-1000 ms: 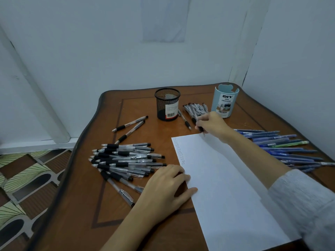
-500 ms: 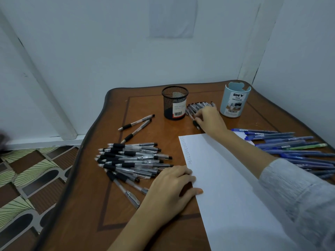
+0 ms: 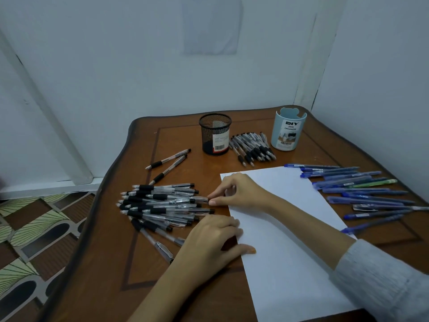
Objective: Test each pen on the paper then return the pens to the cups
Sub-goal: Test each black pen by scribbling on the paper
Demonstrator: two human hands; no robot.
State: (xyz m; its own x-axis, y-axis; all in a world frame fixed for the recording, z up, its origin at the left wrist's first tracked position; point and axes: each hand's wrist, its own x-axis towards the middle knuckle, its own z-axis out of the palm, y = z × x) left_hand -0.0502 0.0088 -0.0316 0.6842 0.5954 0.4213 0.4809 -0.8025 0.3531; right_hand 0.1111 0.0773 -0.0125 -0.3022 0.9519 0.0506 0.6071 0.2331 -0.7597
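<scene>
Half a second before, the right hand (image 3: pixel 236 191) had been at the small pile (image 3: pixel 253 147) between the mesh cup (image 3: pixel 215 133) and the blue cup (image 3: pixel 289 131) in the upper middle of the frame. It had since come down and left across the top corner of the paper (image 3: pixel 290 228) to the big pile (image 3: pixel 162 205) of black-grip pens at centre left. There its thumb and forefinger pinched the end of one pen (image 3: pixel 199 200) at the pile's right edge, the other fingers curled above the sheet. The left hand (image 3: pixel 216 238) had stayed just below the pile, relaxed and holding nothing, with its thumb on the paper's left edge. Both cups stood upright near the far edge of the bench (image 3: pixel 111 263), with the small pile lying between them. Blue pens (image 3: pixel 362 189) lay fanned out right of the paper, the outermost close to the bench's right edge. Two pens (image 3: pixel 169 163) lay apart, above the big pile. The paper ran down to the near edge of the bench. Bare wood showed in the lower left of the frame and in a strip between the small pile and the paper.
</scene>
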